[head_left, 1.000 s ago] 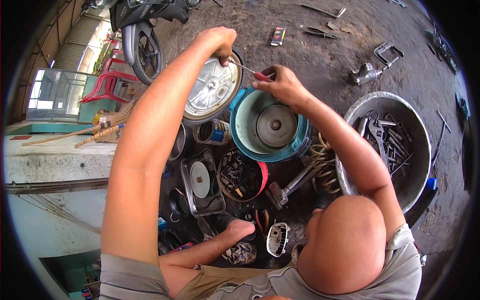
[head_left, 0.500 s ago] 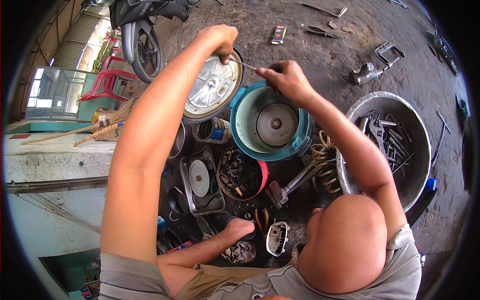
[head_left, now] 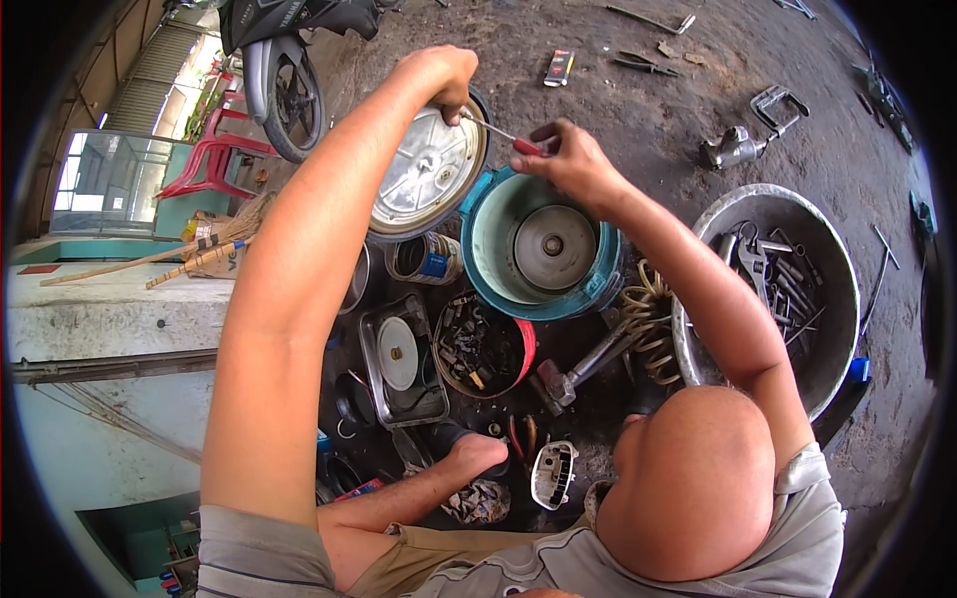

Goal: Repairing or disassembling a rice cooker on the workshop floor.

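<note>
In my right hand [head_left: 578,171] is a screwdriver [head_left: 526,147]; its red handle sits between my fingers and thumb. The thin metal shaft points left and up to the round lid [head_left: 414,179], whose silvery underside faces up. My left hand [head_left: 446,82] is curled over the lid's far edge, fingers closed next to the screwdriver's tip, which they partly hide. My left forearm covers the lid's left side. Just right of the lid stands a teal round cooker body [head_left: 480,274], uncovered, with a round metal plate [head_left: 554,247] at its bottom. My right hand is above its far rim.
A metal basin [head_left: 688,329] of wrenches stands at the right. Nearer me are a tub of small parts [head_left: 478,349], a metal tray [head_left: 431,404], a hammer [head_left: 556,387] and a coiled hose [head_left: 653,289]. Pliers [head_left: 646,66] and a clamp [head_left: 778,110] lie farther off.
My right hand has shifted its fingers on the screwdriver and dropped slightly, so the red handle now shows. My left hand stays at the lid's edge.
</note>
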`<state>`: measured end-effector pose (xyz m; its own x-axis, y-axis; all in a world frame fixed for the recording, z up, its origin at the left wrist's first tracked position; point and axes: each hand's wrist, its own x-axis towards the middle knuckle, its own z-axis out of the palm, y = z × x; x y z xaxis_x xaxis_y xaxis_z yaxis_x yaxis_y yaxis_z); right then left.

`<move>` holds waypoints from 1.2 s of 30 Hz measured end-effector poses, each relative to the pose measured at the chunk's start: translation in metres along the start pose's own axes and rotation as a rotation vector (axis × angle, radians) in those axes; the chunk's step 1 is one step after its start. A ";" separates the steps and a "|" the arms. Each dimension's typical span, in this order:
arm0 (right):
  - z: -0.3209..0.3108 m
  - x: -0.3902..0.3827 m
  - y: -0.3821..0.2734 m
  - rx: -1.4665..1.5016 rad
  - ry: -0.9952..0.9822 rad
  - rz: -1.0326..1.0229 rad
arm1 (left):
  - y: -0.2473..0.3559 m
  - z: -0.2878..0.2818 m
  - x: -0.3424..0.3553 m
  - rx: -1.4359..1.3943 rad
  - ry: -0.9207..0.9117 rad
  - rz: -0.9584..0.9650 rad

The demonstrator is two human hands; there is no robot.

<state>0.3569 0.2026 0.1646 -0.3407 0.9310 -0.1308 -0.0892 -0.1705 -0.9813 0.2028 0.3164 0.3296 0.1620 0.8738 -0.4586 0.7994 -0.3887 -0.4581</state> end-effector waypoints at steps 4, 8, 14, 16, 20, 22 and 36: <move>-0.011 -0.001 0.005 -0.374 0.236 -0.374 | 0.012 -0.007 -0.005 0.020 -0.071 -0.073; -0.014 -0.002 0.004 0.045 0.001 0.046 | 0.016 -0.009 -0.004 0.019 -0.063 -0.067; -0.011 -0.008 -0.011 -0.214 0.065 -0.014 | 0.014 -0.007 -0.005 0.018 -0.050 -0.075; -0.009 -0.007 -0.007 -0.088 0.018 0.035 | 0.012 -0.005 -0.005 0.018 -0.044 -0.076; -0.002 0.000 0.020 -0.385 0.279 -0.409 | 0.009 -0.006 -0.003 -0.018 -0.019 -0.017; -0.004 -0.005 0.008 -0.395 0.280 -0.366 | 0.008 -0.005 -0.004 -0.010 -0.019 -0.019; 0.006 -0.004 0.006 -0.142 0.211 -0.150 | 0.008 -0.005 -0.004 -0.024 -0.004 -0.015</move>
<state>0.3518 0.1961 0.1597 -0.1305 0.9914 0.0049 0.0136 0.0068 -0.9999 0.2112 0.3112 0.3312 0.1479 0.8782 -0.4548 0.8153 -0.3686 -0.4466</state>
